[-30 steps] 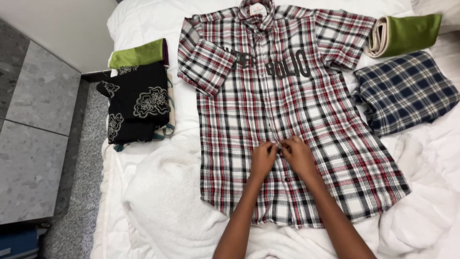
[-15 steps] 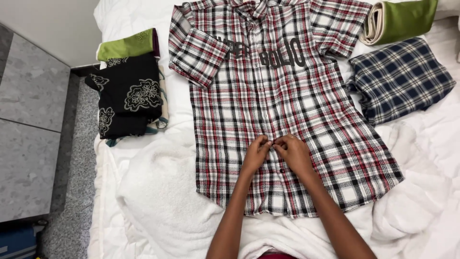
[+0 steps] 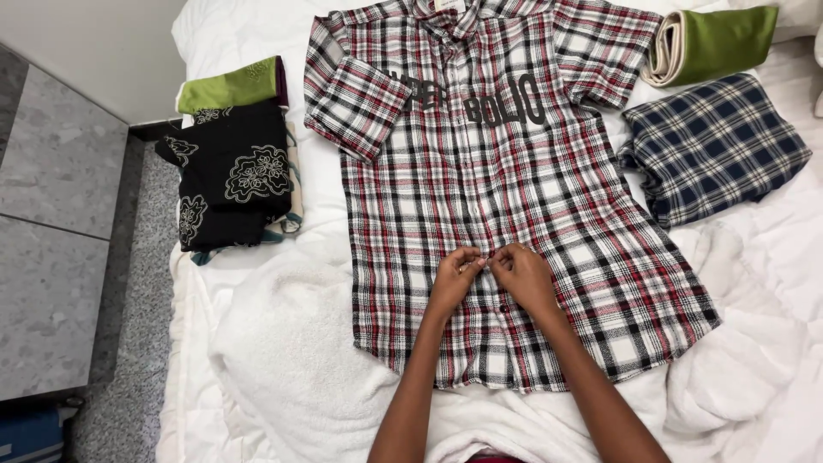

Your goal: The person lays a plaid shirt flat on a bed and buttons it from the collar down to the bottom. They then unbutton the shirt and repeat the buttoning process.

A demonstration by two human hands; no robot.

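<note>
A red, white and black plaid short-sleeved shirt [image 3: 480,171] lies flat, front up, on a white bed [image 3: 283,360]. Dark lettering runs across its chest. My left hand [image 3: 454,279] and my right hand [image 3: 525,276] meet at the shirt's front placket, low on the body. Both pinch the fabric edges there with closed fingertips, around a button. The hem lies just below my wrists.
A black folded cloth with floral embroidery [image 3: 231,176] lies left of the shirt, with a green folded cloth [image 3: 230,86] behind it. A navy plaid folded shirt [image 3: 716,146] and a green-and-cream folded cloth [image 3: 711,43] sit at the right. Grey tiled floor [image 3: 60,223] borders the bed's left side.
My hands stay pinched at the same spot on the placket. The view has shifted slightly, so the shirt sits a little higher in the frame.
</note>
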